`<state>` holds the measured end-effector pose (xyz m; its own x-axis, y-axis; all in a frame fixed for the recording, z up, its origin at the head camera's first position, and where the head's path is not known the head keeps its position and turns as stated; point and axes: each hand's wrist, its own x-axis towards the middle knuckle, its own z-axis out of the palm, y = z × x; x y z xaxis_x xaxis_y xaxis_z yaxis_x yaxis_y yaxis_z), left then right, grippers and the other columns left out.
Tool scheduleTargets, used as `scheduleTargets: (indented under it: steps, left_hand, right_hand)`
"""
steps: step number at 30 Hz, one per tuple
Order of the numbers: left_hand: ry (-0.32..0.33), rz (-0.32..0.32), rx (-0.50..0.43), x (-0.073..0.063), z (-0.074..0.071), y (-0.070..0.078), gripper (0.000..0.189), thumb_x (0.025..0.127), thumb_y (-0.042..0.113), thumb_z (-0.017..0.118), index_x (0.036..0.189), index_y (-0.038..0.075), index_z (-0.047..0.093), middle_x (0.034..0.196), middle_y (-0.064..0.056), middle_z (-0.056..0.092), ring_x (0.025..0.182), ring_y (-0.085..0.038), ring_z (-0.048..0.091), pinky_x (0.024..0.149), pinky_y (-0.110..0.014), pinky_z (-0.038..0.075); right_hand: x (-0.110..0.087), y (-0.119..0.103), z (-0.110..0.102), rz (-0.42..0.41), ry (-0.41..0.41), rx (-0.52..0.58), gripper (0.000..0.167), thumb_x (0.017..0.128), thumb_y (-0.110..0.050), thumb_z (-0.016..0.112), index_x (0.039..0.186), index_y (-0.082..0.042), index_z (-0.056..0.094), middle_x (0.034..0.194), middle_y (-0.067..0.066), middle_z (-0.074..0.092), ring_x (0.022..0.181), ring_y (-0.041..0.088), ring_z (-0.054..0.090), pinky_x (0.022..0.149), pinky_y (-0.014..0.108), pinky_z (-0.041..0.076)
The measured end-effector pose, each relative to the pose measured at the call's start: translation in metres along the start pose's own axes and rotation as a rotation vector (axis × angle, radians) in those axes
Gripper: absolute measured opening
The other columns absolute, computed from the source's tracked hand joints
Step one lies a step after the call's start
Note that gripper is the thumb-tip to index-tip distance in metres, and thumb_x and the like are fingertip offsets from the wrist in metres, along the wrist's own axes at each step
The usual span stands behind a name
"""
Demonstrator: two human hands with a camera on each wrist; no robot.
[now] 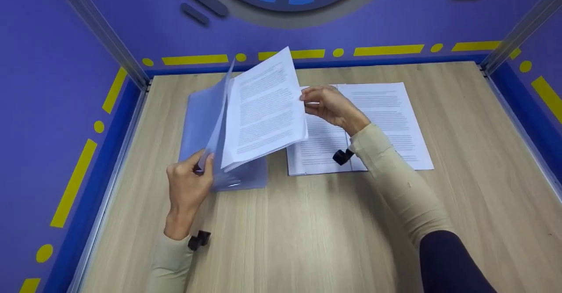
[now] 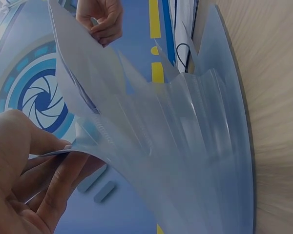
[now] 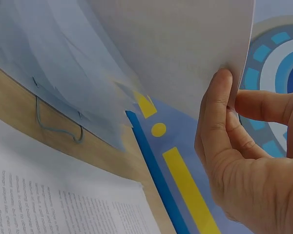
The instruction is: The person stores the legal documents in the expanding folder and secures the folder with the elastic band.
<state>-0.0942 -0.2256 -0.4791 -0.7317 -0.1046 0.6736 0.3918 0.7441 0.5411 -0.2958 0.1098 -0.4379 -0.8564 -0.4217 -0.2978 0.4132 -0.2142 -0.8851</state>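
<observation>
My left hand (image 1: 188, 192) pinches the edge of a clear plastic sleeve between thumb and fingers, lifting it from a translucent blue plastic folder (image 1: 199, 113). In the left wrist view several clear sleeves (image 2: 185, 126) fan out from the folder's back cover. With thumb and fingertips, my right hand (image 1: 329, 106) pinches the right edge of a thin stack of printed sheets (image 1: 265, 108). The stack tilts above the folder, its left edge against the raised plastic. From the right wrist view, the sheets' pale underside (image 3: 185, 48) shows beside the fingers.
Right of the folder, an open printed document (image 1: 382, 121) lies on the wooden table (image 1: 298, 231), partly under the right hand. A thin elastic loop (image 3: 58, 129) hangs at the folder's edge. Blue patterned walls (image 1: 307, 34) enclose the table's back and sides.
</observation>
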Motion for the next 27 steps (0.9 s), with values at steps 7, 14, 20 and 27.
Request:
scheduleTargets:
  steps: [7,14,20,27]
  left_hand:
    - [0.015,0.004,-0.006,0.000,-0.002,0.001,0.006,0.089,-0.005,0.079,0.094,-0.003,0.082,0.061,-0.010,0.070,0.051,-0.013,0.058,0.053,-0.013,0.042]
    - [0.005,0.008,0.005,0.001,-0.002,0.001,0.007,0.089,-0.004,0.079,0.096,-0.003,0.082,0.068,-0.012,0.075,0.056,-0.014,0.066,0.055,-0.016,0.048]
    - [-0.013,0.004,0.009,0.002,-0.002,0.000,0.006,0.089,-0.004,0.079,0.094,-0.003,0.082,0.067,-0.012,0.074,0.057,-0.014,0.067,0.055,-0.016,0.049]
    - [-0.024,-0.005,0.000,0.003,-0.003,0.000,0.011,0.090,-0.001,0.079,0.100,-0.003,0.083,0.074,-0.015,0.078,0.059,-0.020,0.074,0.057,-0.019,0.054]
  right_hand:
    - [0.003,0.002,0.012,-0.002,-0.039,-0.024,0.011,0.099,0.003,0.065,0.096,0.001,0.075,0.109,0.014,0.073,0.089,0.022,0.074,0.083,0.030,0.063]
    - [0.005,0.001,0.012,-0.013,-0.024,-0.028,0.011,0.100,0.004,0.064,0.095,0.001,0.074,0.110,0.014,0.072,0.092,0.022,0.072,0.085,0.031,0.063]
    - [0.002,0.002,0.012,-0.025,-0.010,-0.023,0.011,0.099,0.005,0.064,0.095,0.001,0.073,0.106,0.013,0.071,0.089,0.021,0.071,0.083,0.030,0.063]
    - [-0.004,0.005,0.016,-0.039,0.020,-0.068,0.009,0.100,0.002,0.066,0.103,0.001,0.074,0.109,0.013,0.071,0.089,0.021,0.073,0.083,0.029,0.063]
